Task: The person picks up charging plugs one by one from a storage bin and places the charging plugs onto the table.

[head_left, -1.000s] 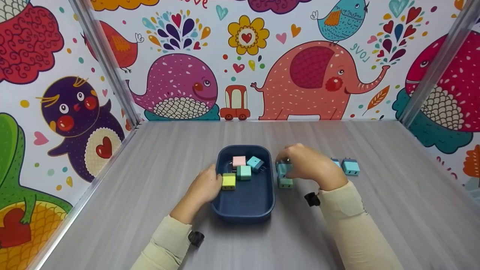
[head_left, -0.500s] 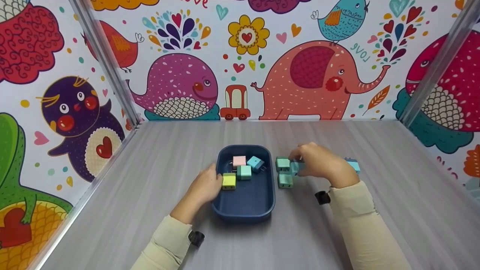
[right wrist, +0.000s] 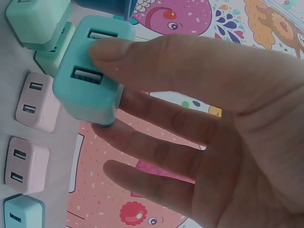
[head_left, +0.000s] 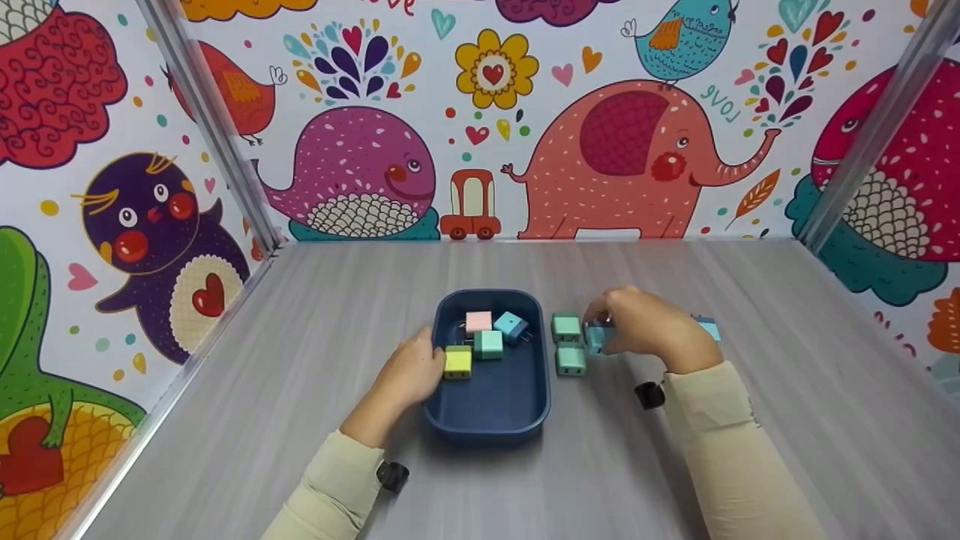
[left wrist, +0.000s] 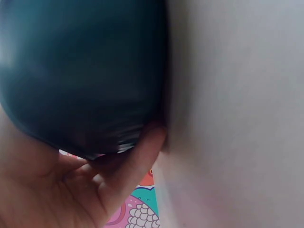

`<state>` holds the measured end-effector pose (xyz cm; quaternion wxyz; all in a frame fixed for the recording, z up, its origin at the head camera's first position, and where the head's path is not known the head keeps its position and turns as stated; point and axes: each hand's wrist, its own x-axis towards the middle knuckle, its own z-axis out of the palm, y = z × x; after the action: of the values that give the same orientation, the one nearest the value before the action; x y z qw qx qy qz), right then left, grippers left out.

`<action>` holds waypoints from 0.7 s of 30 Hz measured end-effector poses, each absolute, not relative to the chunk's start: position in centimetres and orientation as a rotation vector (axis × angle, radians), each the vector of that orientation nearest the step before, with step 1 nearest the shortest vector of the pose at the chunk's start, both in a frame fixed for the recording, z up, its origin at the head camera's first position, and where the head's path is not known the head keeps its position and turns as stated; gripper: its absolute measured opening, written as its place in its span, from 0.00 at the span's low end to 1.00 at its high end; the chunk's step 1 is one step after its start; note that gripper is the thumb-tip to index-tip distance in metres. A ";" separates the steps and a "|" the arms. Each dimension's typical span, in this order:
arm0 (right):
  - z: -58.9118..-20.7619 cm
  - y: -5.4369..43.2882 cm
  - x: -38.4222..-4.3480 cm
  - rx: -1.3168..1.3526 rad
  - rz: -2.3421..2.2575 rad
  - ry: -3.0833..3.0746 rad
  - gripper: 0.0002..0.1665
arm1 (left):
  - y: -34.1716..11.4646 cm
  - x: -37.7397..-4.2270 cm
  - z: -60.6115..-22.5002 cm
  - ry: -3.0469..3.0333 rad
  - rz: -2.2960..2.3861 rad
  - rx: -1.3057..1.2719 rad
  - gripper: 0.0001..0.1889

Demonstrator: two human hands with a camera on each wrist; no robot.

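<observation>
My left hand (head_left: 409,367) grips the left wall of a dark blue plastic box (head_left: 487,409); in the left wrist view, the box (left wrist: 85,61) hides part of the hand's hold. Inside the box lie a yellow USB charger (head_left: 457,364), a pink one (head_left: 478,322), a green one (head_left: 488,345) and a blue one (head_left: 511,328). Right of it, my right hand (head_left: 649,330) pinches a blue-teal USB charger (right wrist: 80,95) between thumb and fingers. Its two USB ports show in the right wrist view. Two green chargers (head_left: 566,327) stand between the box and this hand.
Two pink chargers (right wrist: 37,102) stand in a row, seen in the right wrist view and hidden by my hand in the head view. A blue charger (head_left: 706,328) stands farther right. Printed cartoon walls (head_left: 360,157) enclose the grey table (head_left: 322,300).
My right hand has moved right, away from the box, carrying the blue-teal charger from over the green chargers to beside them. My left hand and the box have stayed still.
</observation>
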<state>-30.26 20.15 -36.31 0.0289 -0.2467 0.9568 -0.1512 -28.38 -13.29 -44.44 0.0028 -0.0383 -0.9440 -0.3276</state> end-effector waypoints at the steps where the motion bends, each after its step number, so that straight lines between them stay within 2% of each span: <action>1: -36.4 20.2 -30.3 -0.758 -0.469 2.949 0.26 | -13.3 -28.4 -44.4 -2.962 -1.028 -0.118 0.26; 21: -37.7 20.5 -31.1 -0.636 -0.477 2.910 0.27 | -13.3 -28.4 -44.4 -2.969 -1.019 -0.109 0.25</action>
<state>-31.07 20.51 -37.72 0.0623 -0.2102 0.9628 -0.1577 -28.41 -13.26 -44.38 0.0005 -0.0347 -0.9453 -0.3243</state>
